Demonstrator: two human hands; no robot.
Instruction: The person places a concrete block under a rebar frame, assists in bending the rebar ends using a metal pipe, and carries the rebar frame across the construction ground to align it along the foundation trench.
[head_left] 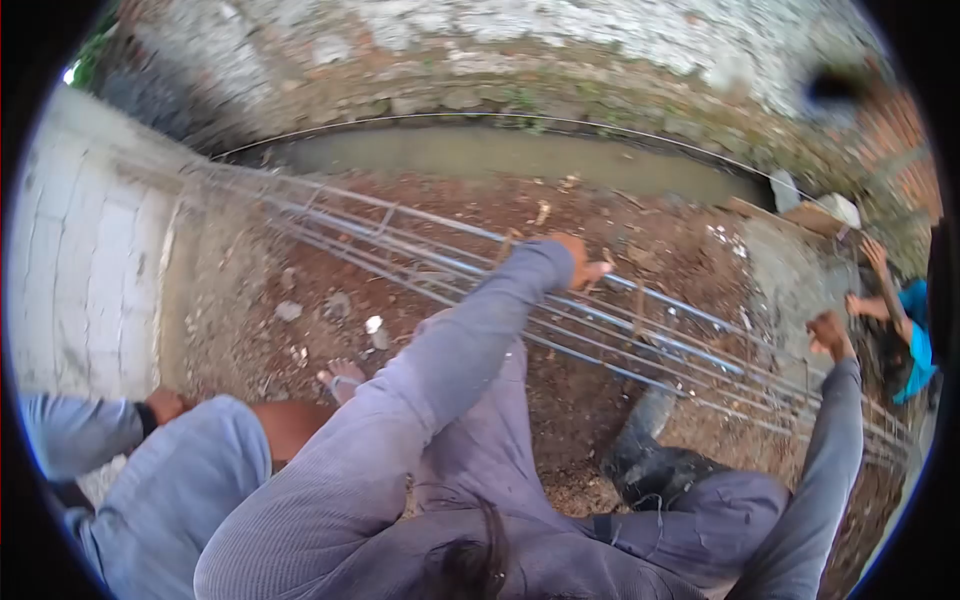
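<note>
A long steel rebar cage [455, 262], made of several parallel bars with cross ties, runs diagonally from upper left to lower right. My left hand [578, 262] is closed around its top bar near the middle, the thumb showing on the right side. At the right, my right hand [828, 335] is held above the far end of the cage. Its fingers are loosely bent and apart, with nothing visible in them. A dark rubber boot [650, 420] on my leg stands beside and partly under the bars.
A person in a blue shirt [915, 330] reaches in at the right edge. Another person's light blue clothed leg [180, 490] is at lower left. A white block wall [90, 260] stands left. Beyond the dirt lie a water channel [480, 152], a taut string and a stone wall [600, 50].
</note>
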